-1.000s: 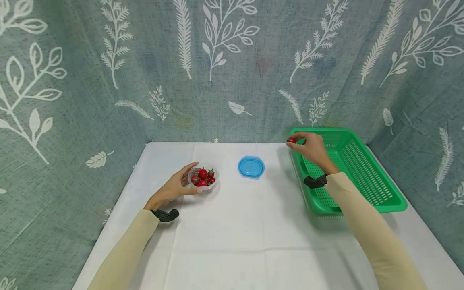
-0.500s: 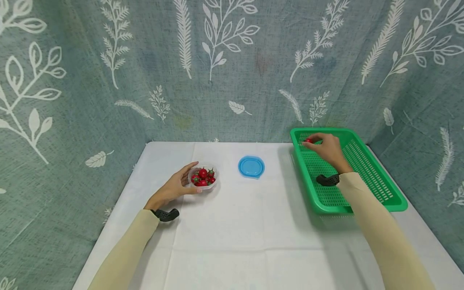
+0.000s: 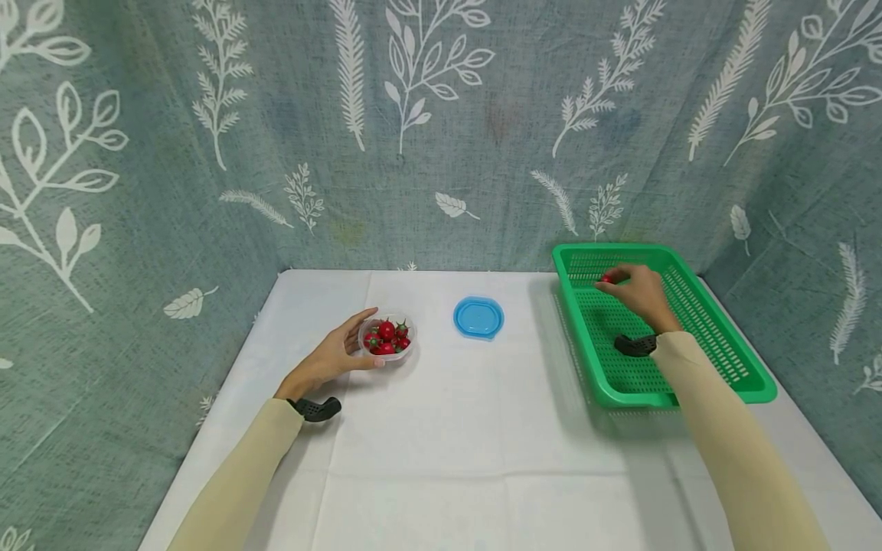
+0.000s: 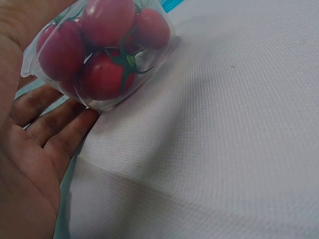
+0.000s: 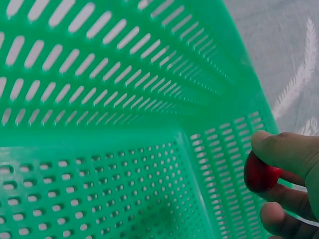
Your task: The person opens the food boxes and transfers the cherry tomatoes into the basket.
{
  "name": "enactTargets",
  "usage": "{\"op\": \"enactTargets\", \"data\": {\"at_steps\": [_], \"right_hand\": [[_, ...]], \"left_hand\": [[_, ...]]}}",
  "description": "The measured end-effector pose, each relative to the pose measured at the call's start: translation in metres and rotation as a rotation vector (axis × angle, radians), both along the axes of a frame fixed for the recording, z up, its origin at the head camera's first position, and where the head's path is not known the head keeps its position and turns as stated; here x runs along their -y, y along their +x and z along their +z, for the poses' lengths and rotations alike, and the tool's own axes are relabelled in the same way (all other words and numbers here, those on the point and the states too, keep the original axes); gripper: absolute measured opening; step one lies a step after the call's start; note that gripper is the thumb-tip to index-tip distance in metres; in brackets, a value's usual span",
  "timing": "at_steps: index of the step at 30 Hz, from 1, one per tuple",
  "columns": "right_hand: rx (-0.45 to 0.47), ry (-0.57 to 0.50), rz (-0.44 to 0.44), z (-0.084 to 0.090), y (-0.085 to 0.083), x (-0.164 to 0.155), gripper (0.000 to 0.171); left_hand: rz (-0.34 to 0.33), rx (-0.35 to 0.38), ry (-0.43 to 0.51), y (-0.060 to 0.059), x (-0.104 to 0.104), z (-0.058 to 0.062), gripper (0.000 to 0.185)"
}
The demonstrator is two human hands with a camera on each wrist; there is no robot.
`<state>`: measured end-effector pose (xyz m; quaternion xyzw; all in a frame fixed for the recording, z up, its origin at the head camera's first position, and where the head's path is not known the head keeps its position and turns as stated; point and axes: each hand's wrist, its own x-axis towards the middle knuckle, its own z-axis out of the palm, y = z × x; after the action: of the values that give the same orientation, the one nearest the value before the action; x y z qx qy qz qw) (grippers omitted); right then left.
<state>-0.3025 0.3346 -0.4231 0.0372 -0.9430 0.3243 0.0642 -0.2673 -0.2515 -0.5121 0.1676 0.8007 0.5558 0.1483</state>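
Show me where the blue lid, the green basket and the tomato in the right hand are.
blue lid (image 3: 478, 317), head view, centre of its top.
green basket (image 3: 754, 393), head view, near right rim.
tomato (image 5: 258, 174), right wrist view, red side showing under the fingers.

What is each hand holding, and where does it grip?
The right hand pinches a tomato by its sides, over the basket. The left hand cups the tub by its side.
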Motion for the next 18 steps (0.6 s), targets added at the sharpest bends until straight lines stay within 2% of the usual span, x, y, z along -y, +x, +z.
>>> {"op": "enactTargets", "data": {"at_steps": [18], "right_hand": [[0.043,0.027,-0.046,-0.0021,0.0022,-0.0064,0.044]], "left_hand": [[0.0,-0.009,-0.017,0.0001,0.0002,-0.0004,0.106]]}}
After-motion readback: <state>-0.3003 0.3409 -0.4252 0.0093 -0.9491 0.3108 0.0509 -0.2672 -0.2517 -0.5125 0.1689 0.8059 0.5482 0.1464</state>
